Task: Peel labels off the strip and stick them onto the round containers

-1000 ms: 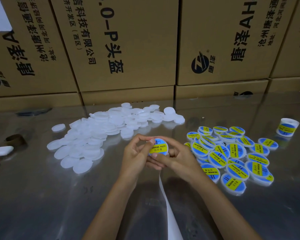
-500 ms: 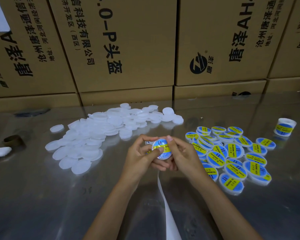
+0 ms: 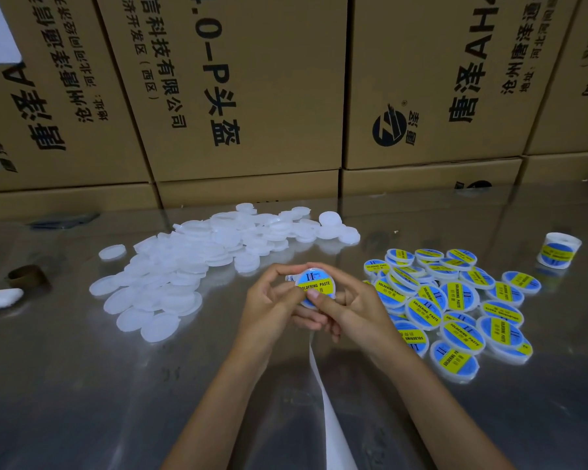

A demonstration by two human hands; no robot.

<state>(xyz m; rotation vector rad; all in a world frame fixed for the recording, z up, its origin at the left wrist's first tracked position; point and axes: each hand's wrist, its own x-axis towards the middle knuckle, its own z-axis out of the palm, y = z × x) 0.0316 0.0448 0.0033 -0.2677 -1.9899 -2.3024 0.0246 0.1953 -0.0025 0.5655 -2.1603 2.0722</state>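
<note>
Cartons: a wall of brown cardboard cartons [image 3: 238,86] printed with black characters stands along the far edge of the desk.
Desk: a glossy, reflective desk [image 3: 82,395] carries everything else.
Unlabelled pile: a heap of plain white round containers [image 3: 190,262] spreads over the left-centre of the desk, well apart from the hands.
Labelled pile: a cluster of labelled containers [image 3: 455,307] with blue and yellow labels lies just beside the right hand, many overlapping.
Left hand: the left hand [image 3: 269,307] holds the left side of the held container, fingers curled over its upper left rim, thumb lying against its lower left face.
Right hand: the right hand [image 3: 357,308] holds the right side, fingers curled behind the upper right rim, thumb [image 3: 314,295] pressing on the lower part of the label.
Strip: a white backing strip [image 3: 330,415] hangs from beneath the hands and runs toward the bottom edge between the forearms.
Held container: the held container [image 3: 316,283] sits raised above the desk between both sets of fingers, face toward the camera, its "SOLDERING PASTE" label on its face.
Label roll: a small label roll [image 3: 559,254] stands at far right.
Left-edge items: a dark brown ring [image 3: 26,275] and a white pad [image 3: 0,297] lie near the left edge.
</note>
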